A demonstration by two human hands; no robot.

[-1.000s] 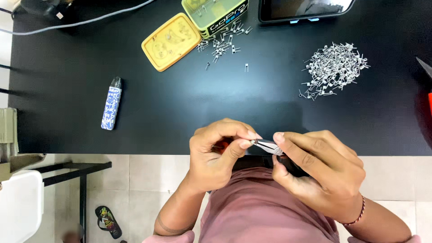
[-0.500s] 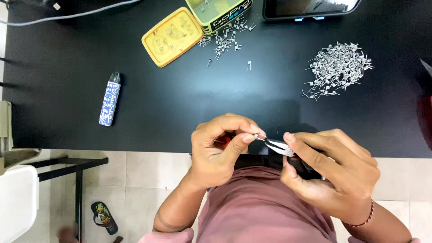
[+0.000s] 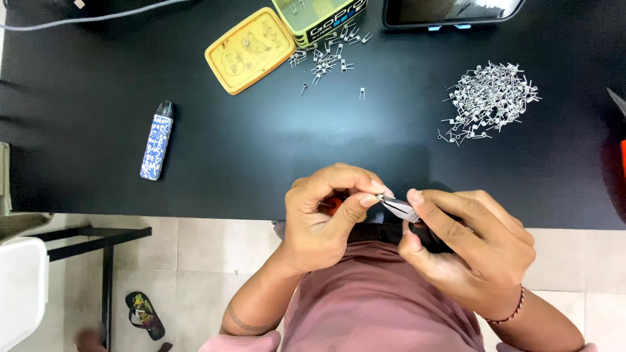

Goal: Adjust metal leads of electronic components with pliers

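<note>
My right hand (image 3: 466, 244) grips small metal pliers (image 3: 401, 207) with dark handles, the jaws pointing left, at the near edge of the black table (image 3: 261, 143). My left hand (image 3: 326, 218) pinches something tiny at the jaw tips between thumb and forefinger; the piece itself is too small to make out. A heap of small wire coils (image 3: 486, 101) lies at the right of the table. A smaller scatter of wire coils (image 3: 323, 58) lies beside a green tin (image 3: 319, 16) at the far edge.
A yellow tin lid (image 3: 248, 49) lies beside the green tin. A blue-and-white patterned stick-shaped device (image 3: 156, 140) rests at the left. A dark tablet (image 3: 450, 10) sits at the far edge, a grey cable (image 3: 98, 16) at far left. A sandal (image 3: 143, 313) lies on the tiled floor.
Both hands have shifted slightly to the right along the table's edge, still joined at the pliers' tip. Nothing on the table has moved.
</note>
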